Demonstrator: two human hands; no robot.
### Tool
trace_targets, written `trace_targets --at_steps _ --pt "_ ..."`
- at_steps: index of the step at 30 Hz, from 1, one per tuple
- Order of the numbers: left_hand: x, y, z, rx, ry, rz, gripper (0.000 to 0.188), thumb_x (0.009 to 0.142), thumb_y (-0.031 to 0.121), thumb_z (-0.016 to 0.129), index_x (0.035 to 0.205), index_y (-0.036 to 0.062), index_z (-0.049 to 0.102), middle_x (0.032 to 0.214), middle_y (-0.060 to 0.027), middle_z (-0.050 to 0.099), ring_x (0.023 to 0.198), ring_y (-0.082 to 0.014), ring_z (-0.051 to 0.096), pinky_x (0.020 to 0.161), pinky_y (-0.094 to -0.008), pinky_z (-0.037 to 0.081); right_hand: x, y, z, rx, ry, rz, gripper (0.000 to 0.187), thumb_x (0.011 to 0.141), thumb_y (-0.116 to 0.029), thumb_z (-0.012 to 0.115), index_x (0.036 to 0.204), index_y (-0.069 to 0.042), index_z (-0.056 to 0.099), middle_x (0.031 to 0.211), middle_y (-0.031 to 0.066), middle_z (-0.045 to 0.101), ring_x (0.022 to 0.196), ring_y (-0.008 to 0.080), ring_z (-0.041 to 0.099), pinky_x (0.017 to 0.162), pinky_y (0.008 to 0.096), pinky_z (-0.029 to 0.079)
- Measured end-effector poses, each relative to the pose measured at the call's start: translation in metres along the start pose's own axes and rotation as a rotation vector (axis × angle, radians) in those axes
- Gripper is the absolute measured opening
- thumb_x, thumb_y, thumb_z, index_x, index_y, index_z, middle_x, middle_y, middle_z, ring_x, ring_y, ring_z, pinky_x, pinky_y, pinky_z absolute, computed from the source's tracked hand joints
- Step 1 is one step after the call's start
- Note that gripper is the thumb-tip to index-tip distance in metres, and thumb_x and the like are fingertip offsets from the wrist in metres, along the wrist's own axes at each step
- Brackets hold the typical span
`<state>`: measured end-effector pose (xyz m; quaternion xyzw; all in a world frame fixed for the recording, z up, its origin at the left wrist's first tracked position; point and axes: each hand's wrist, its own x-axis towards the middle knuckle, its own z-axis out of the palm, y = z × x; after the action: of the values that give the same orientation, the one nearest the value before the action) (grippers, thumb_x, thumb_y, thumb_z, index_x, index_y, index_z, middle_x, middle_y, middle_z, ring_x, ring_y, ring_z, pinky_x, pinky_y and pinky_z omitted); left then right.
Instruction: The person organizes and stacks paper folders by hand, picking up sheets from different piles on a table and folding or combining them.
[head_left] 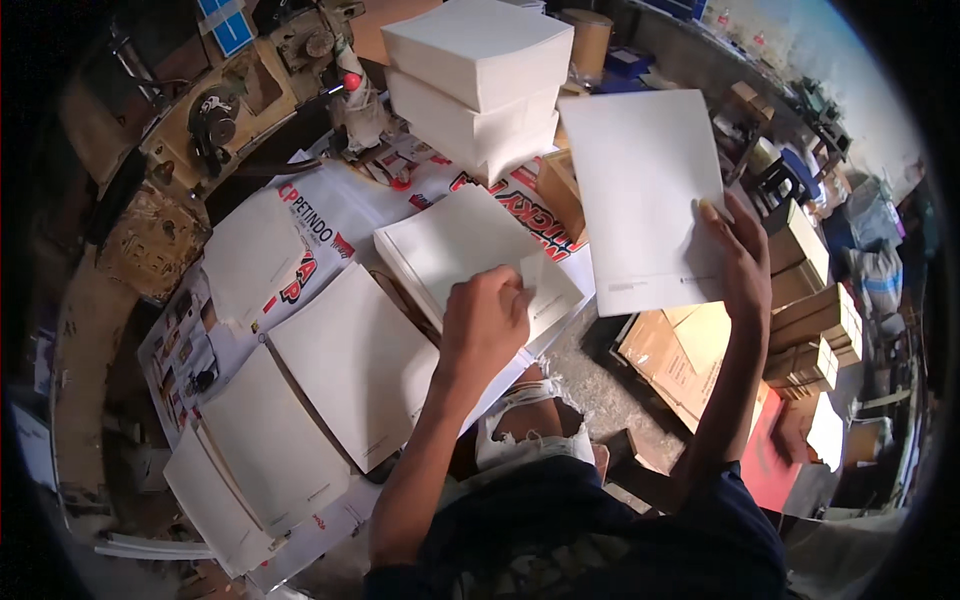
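My right hand (738,250) grips a white paper sheet or thin booklet (645,200) by its right edge, thumb on top, and holds it up off the table. Small grey print marks its lower edge. My left hand (487,318) is curled over the near part of a thick stack of white paper (450,250), fingers pinched at what looks like a lifted sheet corner. Left of that stack, a white paper pile (352,365) lies beside another pile (275,440) and a partly covered one (215,500).
Tall blocks of white paper (475,60) stand at the table's back. A worn machine (225,130) is at the far left. Printed sheeting (375,210) covers the table. Cardboard boxes (815,320) and wrapped bundles stand at right, above the floor (590,370).
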<state>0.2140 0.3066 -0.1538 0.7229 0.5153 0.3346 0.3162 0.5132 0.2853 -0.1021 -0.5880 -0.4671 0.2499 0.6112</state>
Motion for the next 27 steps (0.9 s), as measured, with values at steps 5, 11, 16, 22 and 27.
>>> trace_targets --at_steps 5,11,16,22,27 --pt "-0.047 0.024 -0.049 -0.334 0.333 0.006 0.018 0.081 0.01 0.072 0.089 -0.0014 0.06 0.082 -0.0093 0.066 0.077 -0.0158 0.064 0.07 -0.0299 0.048 0.001 0.022 0.023 0.004 -0.238 0.244 0.058 0.087 -0.022 0.069 0.135 0.001 0.047 0.123 0.0158 0.06 0.112 0.0215 0.057 0.096 0.0308 0.043" --pt "-0.091 0.001 -0.067 0.413 0.094 -0.092 0.04 0.07 0.023 0.082 0.095 0.0028 0.057 0.094 -0.0104 0.059 0.087 -0.0287 0.06 0.081 -0.0421 0.046 0.002 0.058 0.101 0.003 -0.479 0.321 0.06 0.088 -0.024 0.068 0.138 0.0 0.044 0.129 0.0168 0.055 0.117 0.0213 0.052 0.1 0.0304 0.04" --pt "-0.103 -0.024 -0.085 0.226 0.02 -0.12 0.02 0.083 0.014 0.071 0.086 -0.0015 0.06 0.085 -0.0138 0.062 0.082 -0.0274 0.066 0.079 -0.0374 0.051 0.003 0.056 0.133 0.176 -0.572 0.523 0.046 0.094 -0.027 0.058 0.129 0.002 0.053 0.12 0.014 0.06 0.108 0.0154 0.057 0.093 0.0264 0.044" --pt "-0.142 -0.018 -0.118 -0.049 0.225 -0.283 0.014 0.088 0.008 0.064 0.095 -0.004 0.062 0.086 -0.01 0.065 0.078 -0.0142 0.064 0.074 -0.0284 0.053 -0.004 0.054 0.137 0.056 -0.601 0.435 0.051 0.088 -0.019 0.064 0.131 0.004 0.05 0.122 0.0141 0.059 0.11 0.02 0.056 0.093 0.0307 0.046" --pt "-0.192 -0.018 -0.168 -0.219 0.456 -0.203 0.018 0.081 0.005 0.07 0.097 0.0 0.064 0.096 -0.012 0.066 0.091 -0.0172 0.062 0.086 -0.0313 0.048 -0.026 0.034 0.15 0.171 -0.541 0.317 0.065 0.081 -0.008 0.07 0.139 0.003 0.042 0.126 0.0138 0.058 0.113 0.0193 0.055 0.098 0.0309 0.042"
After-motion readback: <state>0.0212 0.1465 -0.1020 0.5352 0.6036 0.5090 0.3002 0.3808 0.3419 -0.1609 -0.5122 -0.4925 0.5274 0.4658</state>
